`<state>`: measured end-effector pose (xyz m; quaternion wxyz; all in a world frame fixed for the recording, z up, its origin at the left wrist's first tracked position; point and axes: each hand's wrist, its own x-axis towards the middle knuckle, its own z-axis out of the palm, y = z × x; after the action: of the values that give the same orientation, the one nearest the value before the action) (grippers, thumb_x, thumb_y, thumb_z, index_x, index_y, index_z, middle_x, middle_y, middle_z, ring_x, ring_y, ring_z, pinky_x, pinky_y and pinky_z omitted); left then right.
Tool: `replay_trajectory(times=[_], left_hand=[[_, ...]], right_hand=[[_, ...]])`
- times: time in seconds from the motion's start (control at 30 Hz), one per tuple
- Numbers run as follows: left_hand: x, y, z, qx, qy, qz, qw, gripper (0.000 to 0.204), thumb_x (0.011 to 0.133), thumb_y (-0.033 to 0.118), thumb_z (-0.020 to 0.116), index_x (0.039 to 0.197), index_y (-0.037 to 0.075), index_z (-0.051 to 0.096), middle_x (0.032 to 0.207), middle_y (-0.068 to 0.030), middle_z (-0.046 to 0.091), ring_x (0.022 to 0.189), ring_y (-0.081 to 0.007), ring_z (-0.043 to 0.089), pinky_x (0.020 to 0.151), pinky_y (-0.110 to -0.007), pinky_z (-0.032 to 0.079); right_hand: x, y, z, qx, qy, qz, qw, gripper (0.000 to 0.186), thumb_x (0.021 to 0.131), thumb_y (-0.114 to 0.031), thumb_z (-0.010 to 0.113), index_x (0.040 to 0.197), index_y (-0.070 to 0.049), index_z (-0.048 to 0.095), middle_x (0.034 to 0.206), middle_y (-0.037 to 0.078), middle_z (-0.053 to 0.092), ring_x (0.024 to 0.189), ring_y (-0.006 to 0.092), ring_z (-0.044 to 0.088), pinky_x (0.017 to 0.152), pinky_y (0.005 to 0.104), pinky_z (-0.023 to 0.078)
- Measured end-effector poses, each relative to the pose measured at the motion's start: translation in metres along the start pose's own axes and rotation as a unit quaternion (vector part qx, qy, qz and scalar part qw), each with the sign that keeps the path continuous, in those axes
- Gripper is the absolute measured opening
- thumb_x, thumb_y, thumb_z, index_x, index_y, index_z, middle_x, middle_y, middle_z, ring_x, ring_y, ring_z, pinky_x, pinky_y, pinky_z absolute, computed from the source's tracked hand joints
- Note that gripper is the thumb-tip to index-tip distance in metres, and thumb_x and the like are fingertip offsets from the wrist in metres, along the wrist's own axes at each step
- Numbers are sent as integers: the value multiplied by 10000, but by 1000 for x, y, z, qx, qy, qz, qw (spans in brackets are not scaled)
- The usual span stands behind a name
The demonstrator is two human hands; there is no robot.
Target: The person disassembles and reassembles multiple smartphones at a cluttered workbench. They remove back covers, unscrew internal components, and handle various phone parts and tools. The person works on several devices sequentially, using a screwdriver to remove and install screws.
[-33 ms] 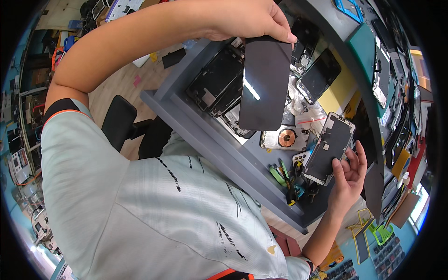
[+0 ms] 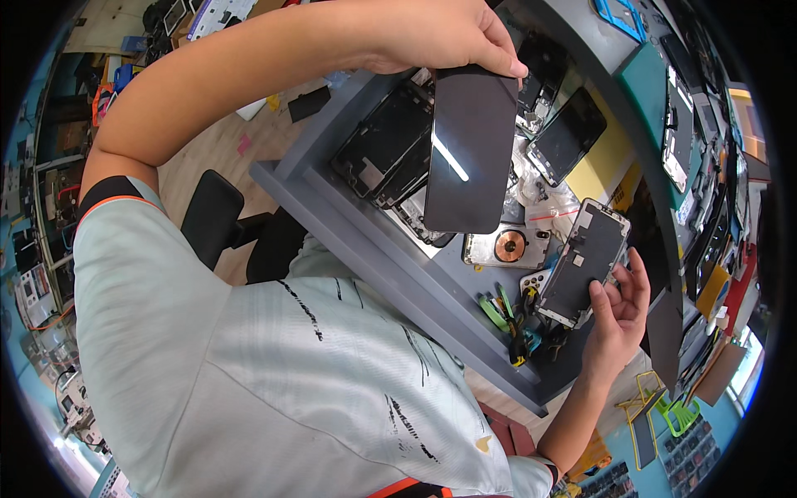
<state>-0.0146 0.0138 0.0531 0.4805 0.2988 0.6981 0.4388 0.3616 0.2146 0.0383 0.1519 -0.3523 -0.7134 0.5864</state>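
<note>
My left hand (image 2: 432, 33) reaches across the top of the view and pinches the upper edge of a glossy black screen panel (image 2: 469, 149), holding it up over the grey workbench (image 2: 349, 241). My right hand (image 2: 618, 307) is at the lower right and grips a phone display assembly (image 2: 585, 261) by its lower end, dark face up. On the bench between the two hands lies an opened phone body with a round copper coil (image 2: 508, 246).
Several dark phone screens and frames (image 2: 386, 149) are stacked on the bench under the raised panel. Green-handled tools (image 2: 506, 319) lie near the bench's front edge. A yellow pad (image 2: 606, 162) and more screens (image 2: 569, 133) sit further back. A black chair (image 2: 212, 216) stands at the left.
</note>
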Motion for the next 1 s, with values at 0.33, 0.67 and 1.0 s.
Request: replay_trajectory(times=[0.33, 0.67, 1.0], left_hand=[[-5, -17, -16, -47, 4, 56, 997, 253, 1135, 234, 637, 1167, 13, 756, 1021, 9, 736, 909, -52, 624, 833, -244, 505], [-9, -30, -13, -51, -54, 208, 975, 288, 1168, 310, 436, 959, 123, 504, 844, 24, 365, 798, -114, 389, 1021, -322, 420], [-8, -38, 17, 24, -21, 124, 992, 213, 926, 184, 571, 1119, 94, 574, 865, 58, 456, 910, -90, 500, 963, -260, 414]], right_hand=[[20, 5, 26, 151, -36, 169, 973, 370, 983, 38, 747, 1335, 29, 632, 1188, 68, 702, 1004, 114, 695, 860, 250, 532], [26, 0, 36, 233, -46, 190, 953, 284, 1007, 25, 716, 1266, -9, 604, 1079, 42, 748, 855, 69, 648, 730, 219, 474], [25, 1, 34, 257, -47, 202, 944, 327, 1011, 32, 700, 1303, -51, 579, 1109, -7, 713, 942, 69, 685, 765, 228, 532]])
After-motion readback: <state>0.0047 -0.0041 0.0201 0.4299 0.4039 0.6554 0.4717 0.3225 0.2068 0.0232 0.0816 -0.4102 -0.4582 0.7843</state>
